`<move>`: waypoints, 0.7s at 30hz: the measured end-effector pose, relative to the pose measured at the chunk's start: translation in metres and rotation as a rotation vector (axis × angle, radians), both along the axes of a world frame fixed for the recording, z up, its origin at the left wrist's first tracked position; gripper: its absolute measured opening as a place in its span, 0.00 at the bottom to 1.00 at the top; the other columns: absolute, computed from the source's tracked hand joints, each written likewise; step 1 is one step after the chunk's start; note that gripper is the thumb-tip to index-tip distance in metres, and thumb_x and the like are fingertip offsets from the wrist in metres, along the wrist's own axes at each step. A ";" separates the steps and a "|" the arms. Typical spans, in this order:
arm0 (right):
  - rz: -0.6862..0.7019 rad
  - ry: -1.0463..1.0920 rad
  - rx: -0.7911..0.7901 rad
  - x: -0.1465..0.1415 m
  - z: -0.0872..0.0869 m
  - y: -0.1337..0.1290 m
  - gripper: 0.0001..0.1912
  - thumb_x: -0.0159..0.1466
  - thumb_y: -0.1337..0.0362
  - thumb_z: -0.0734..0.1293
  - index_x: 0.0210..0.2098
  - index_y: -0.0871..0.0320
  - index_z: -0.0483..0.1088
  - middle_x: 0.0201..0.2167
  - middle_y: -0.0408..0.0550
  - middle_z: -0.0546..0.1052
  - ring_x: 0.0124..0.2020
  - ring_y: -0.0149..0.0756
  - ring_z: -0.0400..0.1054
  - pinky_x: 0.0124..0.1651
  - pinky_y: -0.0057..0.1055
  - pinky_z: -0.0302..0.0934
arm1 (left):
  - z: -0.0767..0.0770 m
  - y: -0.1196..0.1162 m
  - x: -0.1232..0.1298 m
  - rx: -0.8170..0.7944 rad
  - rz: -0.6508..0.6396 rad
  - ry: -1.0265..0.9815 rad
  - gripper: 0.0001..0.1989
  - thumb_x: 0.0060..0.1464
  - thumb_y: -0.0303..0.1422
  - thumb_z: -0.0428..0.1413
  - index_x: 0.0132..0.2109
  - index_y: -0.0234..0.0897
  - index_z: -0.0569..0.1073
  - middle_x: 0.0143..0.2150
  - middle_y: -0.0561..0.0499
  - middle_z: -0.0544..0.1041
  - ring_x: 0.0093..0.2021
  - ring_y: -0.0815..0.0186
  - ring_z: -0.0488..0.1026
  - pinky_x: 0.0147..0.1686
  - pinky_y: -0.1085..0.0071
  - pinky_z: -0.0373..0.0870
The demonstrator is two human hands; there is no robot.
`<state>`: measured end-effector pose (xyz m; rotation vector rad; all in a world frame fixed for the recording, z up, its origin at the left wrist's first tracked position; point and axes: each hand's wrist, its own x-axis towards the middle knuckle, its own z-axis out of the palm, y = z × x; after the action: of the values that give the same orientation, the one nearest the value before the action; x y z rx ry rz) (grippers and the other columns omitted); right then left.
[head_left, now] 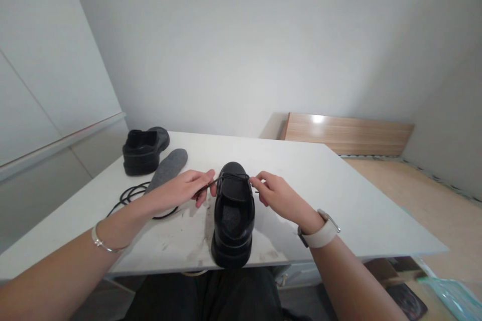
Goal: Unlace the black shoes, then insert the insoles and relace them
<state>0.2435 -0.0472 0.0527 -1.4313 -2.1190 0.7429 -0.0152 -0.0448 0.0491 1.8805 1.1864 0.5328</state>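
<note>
A black shoe (232, 215) stands upright near the table's front edge, its toe pointing away from me and its heel toward me. A thin black shoelace (234, 176) crosses over its front part. My left hand (194, 186) is closed on the lace at the shoe's left side, fingers pinched. On the right side, my right hand (271, 189) pinches the lace close to the shoe's edge; a short dark end shows beside its fingers. Inside the shoe opening a dark insole area is visible.
Another black shoe (142, 153) sits at the table's back left. Beside it lie a grey insole (171, 164) and a loose coil of black lace (130, 194), partly behind my left forearm. A wooden board (346, 133) stands behind the white table (320, 180) at right.
</note>
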 end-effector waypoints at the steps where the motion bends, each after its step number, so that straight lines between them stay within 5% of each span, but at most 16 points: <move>1: 0.024 0.007 -0.011 0.001 0.000 0.001 0.19 0.71 0.52 0.59 0.31 0.59 0.68 0.20 0.41 0.69 0.26 0.32 0.63 0.33 0.29 0.52 | 0.001 -0.002 0.000 0.025 0.001 -0.029 0.28 0.64 0.54 0.43 0.33 0.36 0.74 0.21 0.54 0.69 0.26 0.67 0.65 0.31 0.72 0.61; 7: 0.139 0.233 -0.008 0.004 -0.008 0.004 0.18 0.68 0.54 0.61 0.27 0.58 0.65 0.24 0.41 0.67 0.29 0.31 0.60 0.33 0.28 0.55 | 0.004 -0.012 0.004 0.094 0.042 -0.174 0.20 0.61 0.51 0.51 0.37 0.39 0.75 0.37 0.50 0.74 0.40 0.63 0.69 0.41 0.71 0.67; 10: 0.173 0.253 0.028 0.004 -0.008 0.002 0.18 0.68 0.55 0.61 0.25 0.58 0.66 0.27 0.44 0.70 0.34 0.33 0.63 0.40 0.30 0.57 | 0.004 -0.015 0.007 -0.078 0.074 -0.259 0.21 0.60 0.52 0.52 0.36 0.38 0.73 0.32 0.52 0.70 0.28 0.70 0.63 0.26 0.76 0.61; 12: 0.200 0.307 -0.083 0.005 -0.004 -0.001 0.19 0.67 0.54 0.61 0.24 0.58 0.66 0.26 0.43 0.69 0.30 0.31 0.61 0.36 0.29 0.56 | 0.005 -0.015 0.008 -0.174 0.085 -0.313 0.22 0.59 0.52 0.53 0.33 0.36 0.70 0.31 0.55 0.66 0.23 0.75 0.54 0.20 0.78 0.52; 16: 0.232 0.395 -0.297 0.007 0.009 -0.010 0.18 0.63 0.55 0.66 0.21 0.59 0.68 0.25 0.44 0.70 0.28 0.30 0.60 0.28 0.27 0.52 | 0.005 -0.011 0.006 -0.228 0.079 -0.372 0.22 0.56 0.51 0.57 0.30 0.35 0.68 0.28 0.55 0.63 0.21 0.76 0.52 0.16 0.79 0.45; 21: 0.326 0.382 -0.348 0.010 0.016 -0.015 0.17 0.60 0.61 0.66 0.16 0.57 0.68 0.17 0.42 0.63 0.28 0.33 0.63 0.31 0.29 0.58 | -0.004 -0.003 -0.004 -0.237 0.072 -0.313 0.22 0.53 0.50 0.58 0.26 0.34 0.71 0.25 0.52 0.70 0.18 0.77 0.48 0.14 0.77 0.38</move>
<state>0.2540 -0.0623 0.0684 -0.9958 -1.9996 1.4434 -0.0193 -0.0477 0.0456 1.4964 1.0614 0.6681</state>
